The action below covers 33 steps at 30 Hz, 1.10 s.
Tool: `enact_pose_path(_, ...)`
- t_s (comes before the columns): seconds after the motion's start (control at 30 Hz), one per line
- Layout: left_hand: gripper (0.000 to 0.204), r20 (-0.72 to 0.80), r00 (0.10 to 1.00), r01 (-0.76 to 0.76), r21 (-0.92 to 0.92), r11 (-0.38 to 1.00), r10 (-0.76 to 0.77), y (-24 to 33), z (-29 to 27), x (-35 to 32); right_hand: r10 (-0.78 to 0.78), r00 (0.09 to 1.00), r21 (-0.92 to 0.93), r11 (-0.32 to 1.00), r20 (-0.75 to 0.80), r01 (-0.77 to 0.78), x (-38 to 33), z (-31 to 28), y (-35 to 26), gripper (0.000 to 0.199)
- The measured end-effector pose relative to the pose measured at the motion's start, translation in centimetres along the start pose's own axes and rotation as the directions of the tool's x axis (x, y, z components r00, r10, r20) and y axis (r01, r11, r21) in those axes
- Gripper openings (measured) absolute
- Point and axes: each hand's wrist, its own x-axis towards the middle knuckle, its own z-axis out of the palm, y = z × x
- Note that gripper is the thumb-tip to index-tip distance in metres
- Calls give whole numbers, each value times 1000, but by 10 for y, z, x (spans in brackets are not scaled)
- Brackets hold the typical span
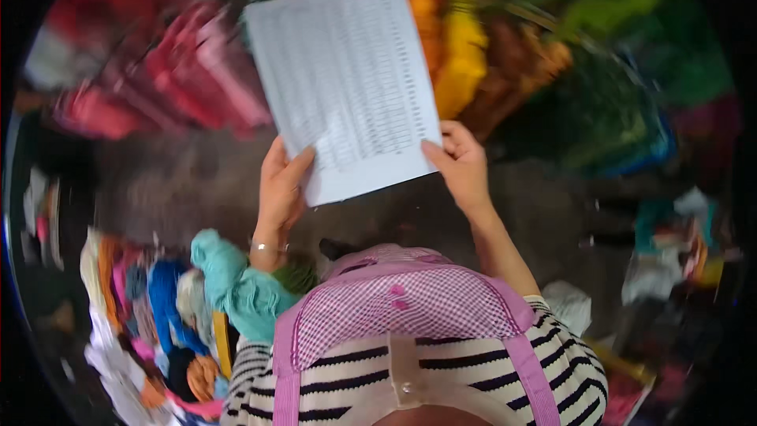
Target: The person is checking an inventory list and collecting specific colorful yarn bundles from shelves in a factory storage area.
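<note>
Printed sheet, upper centre of frame, pinched at its lower corners by left hand and right hand; such shallow edge grips risk slipping or creasing.

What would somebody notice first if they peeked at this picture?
First, the white sheet of paper covered in printed rows, held up in the middle by the left hand and the right hand at its lower corners. Behind it, blurred stacks of folded cloth glow pink, yellow, brown and green. Down at the lower left hangs a bundle of colourful fabrics over the left arm.
</note>
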Motion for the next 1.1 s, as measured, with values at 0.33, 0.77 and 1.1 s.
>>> enact_pose_path(0.33,32,323,872,229,392,891,-367,-136,196,-15,-586,685,-682,710,-434,175,-140,-173,-48,30)
enact_pose_path(0.77,34,820,-89,-68,562,824,-566,-374,421,-28,-597,791,-832,364,136,418,-125,-274,-70,59)
enact_pose_path(1.1,29,690,-437,-169,568,806,-578,-509,539,-56,-379,815,-834,511,-438,-210,-201,-456,-81,50)
